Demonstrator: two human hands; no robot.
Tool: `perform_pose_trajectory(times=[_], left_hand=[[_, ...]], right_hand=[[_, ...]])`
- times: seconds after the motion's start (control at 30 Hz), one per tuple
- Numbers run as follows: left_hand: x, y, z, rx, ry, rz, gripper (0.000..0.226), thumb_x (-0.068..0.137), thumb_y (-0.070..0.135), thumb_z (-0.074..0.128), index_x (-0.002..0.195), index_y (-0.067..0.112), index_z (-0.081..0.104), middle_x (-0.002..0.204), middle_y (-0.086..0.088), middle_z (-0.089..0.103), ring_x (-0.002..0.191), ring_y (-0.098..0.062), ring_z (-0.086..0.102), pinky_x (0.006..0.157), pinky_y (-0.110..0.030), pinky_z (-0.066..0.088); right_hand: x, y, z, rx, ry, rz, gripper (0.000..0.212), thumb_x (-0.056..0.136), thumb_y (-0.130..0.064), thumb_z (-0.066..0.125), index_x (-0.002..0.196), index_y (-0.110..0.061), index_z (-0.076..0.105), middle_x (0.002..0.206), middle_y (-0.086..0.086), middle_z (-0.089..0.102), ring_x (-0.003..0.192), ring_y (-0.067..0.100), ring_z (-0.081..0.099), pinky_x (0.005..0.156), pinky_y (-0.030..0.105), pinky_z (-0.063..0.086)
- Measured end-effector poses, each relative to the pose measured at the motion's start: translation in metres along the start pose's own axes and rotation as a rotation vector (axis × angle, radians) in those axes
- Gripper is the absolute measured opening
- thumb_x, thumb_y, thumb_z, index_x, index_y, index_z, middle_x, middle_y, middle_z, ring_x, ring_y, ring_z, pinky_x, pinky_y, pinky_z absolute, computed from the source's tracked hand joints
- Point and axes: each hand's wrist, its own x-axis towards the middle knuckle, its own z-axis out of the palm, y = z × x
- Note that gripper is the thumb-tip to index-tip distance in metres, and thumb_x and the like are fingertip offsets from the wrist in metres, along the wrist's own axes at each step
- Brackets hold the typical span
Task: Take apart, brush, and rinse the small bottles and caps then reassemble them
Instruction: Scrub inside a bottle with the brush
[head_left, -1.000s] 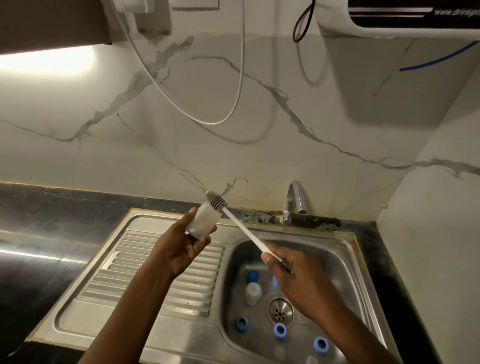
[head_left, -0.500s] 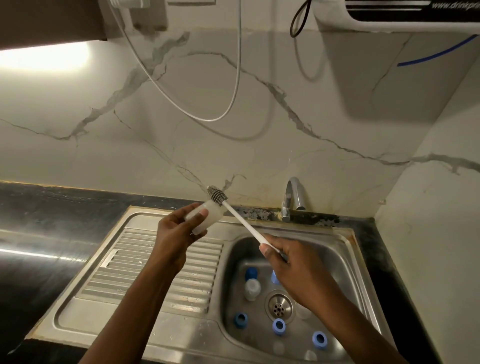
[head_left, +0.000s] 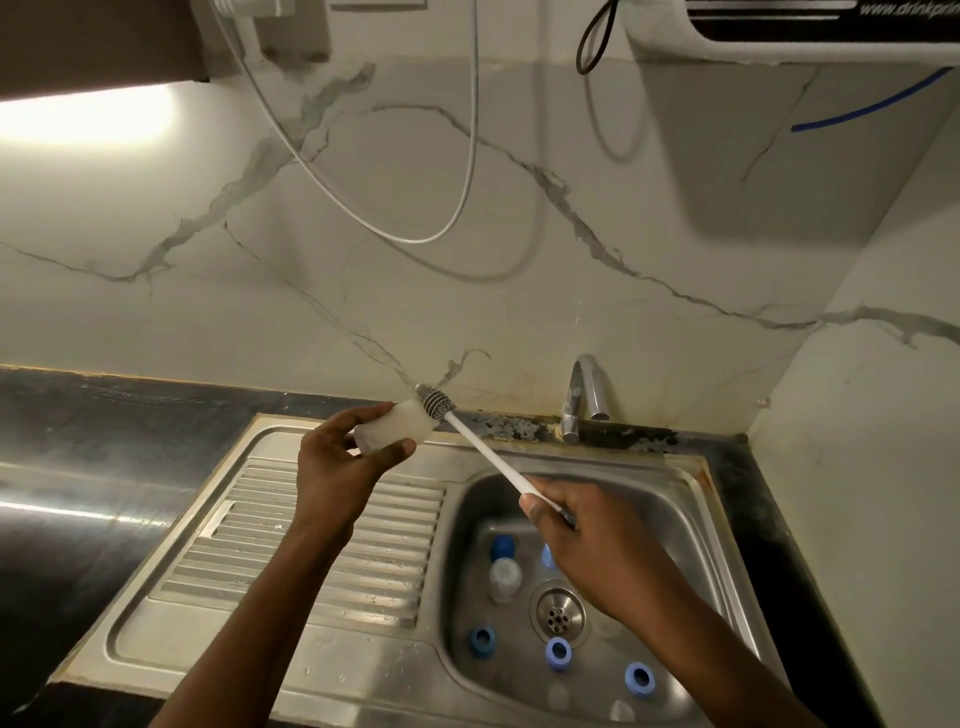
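My left hand (head_left: 343, 467) holds a small translucent white bottle (head_left: 397, 428) above the drainboard, fingers curled round it. My right hand (head_left: 587, 540) grips the white handle of a bottle brush (head_left: 485, 452); its grey bristle head (head_left: 434, 402) lies against the bottle's far end. In the sink basin (head_left: 670, 499) lie a capped small bottle (head_left: 504, 574), blue caps (head_left: 558, 652) and a few clear bottles near the front, faint and blurred.
A steel tap (head_left: 584, 397) stands at the back of the sink. The ribbed drainboard (head_left: 311, 545) is to the left, dark countertop (head_left: 78, 467) beyond it. A white cable (head_left: 467, 171) hangs on the marble wall. The drain (head_left: 558, 613) is mid-basin.
My left hand has turned the bottle from tilted upright to lying more sideways. The brush head stays at the bottle's far end, and my right hand has shifted slightly.
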Motion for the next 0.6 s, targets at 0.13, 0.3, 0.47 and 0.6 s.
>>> perform_pose_trajectory(times=[0.13,0.3,0.47,0.6], left_hand=[[0.001,-0.004,-0.005,0.004,-0.050,0.045,0.050,0.068,-0.001,0.095,0.110,0.023,0.082,0.116,0.003,0.078,0.116,-0.023,0.069,0.077,-0.026,0.062],[0.002,-0.005,-0.019,-0.130,-0.117,-0.039,0.055,0.066,0.005,0.093,0.116,0.025,0.081,0.123,-0.004,0.076,0.115,-0.028,0.070,0.086,-0.035,0.063],[0.004,-0.004,-0.028,-0.383,-0.119,-0.196,0.058,0.070,0.005,0.085,0.125,0.011,0.065,0.119,-0.013,0.071,0.119,-0.042,0.068,0.089,-0.038,0.065],[0.007,0.000,-0.025,-0.481,-0.120,-0.263,0.049,0.082,0.008,0.077,0.128,0.008,0.061,0.136,-0.024,0.061,0.119,-0.038,0.067,0.089,-0.036,0.065]], right_hand=[[0.004,-0.001,-0.001,0.005,-0.029,0.006,0.037,0.105,-0.049,0.054,0.136,-0.032,0.066,0.073,-0.018,0.067,0.077,-0.016,0.063,0.059,0.005,0.046],[0.006,0.000,-0.010,0.021,0.010,0.004,0.034,0.104,-0.048,0.056,0.133,-0.034,0.067,0.077,-0.013,0.070,0.073,-0.009,0.066,0.055,0.008,0.047],[-0.001,0.011,-0.021,-0.018,-0.032,-0.018,0.031,0.104,-0.047,0.057,0.130,-0.037,0.068,0.079,-0.009,0.074,0.068,0.002,0.069,0.055,0.015,0.052],[-0.001,0.019,-0.024,-0.033,-0.082,-0.031,0.034,0.103,-0.049,0.057,0.135,-0.040,0.065,0.102,-0.016,0.076,0.095,-0.004,0.070,0.083,0.022,0.060]])
